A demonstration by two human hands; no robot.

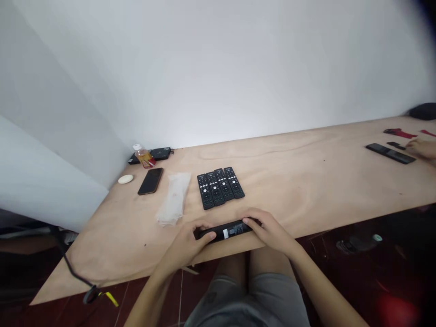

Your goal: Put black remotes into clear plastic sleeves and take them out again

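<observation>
A black remote control (pixel 235 230) lies back side up near the front edge of the table, a white label and small print showing on it. My left hand (pixel 190 240) grips its left end, thumb on top. At the right end, my right hand (pixel 264 225) is closed on it too, with the thumb and fingers along its edges. Just beyond my hands, several black remote controls (pixel 220 187) lie side by side with their buttons up. Left of them is a flat stack of clear plastic sleeves (pixel 174 197).
At the left lie a smartphone (pixel 150 181), a white oval object (pixel 126 179), a bottle of amber liquid (pixel 145 156) and a black box (pixel 160 153). Far right, another person's hand (pixel 422 147) is beside a dark remote-like object (pixel 390 153) and a red-handled tool (pixel 400 133).
</observation>
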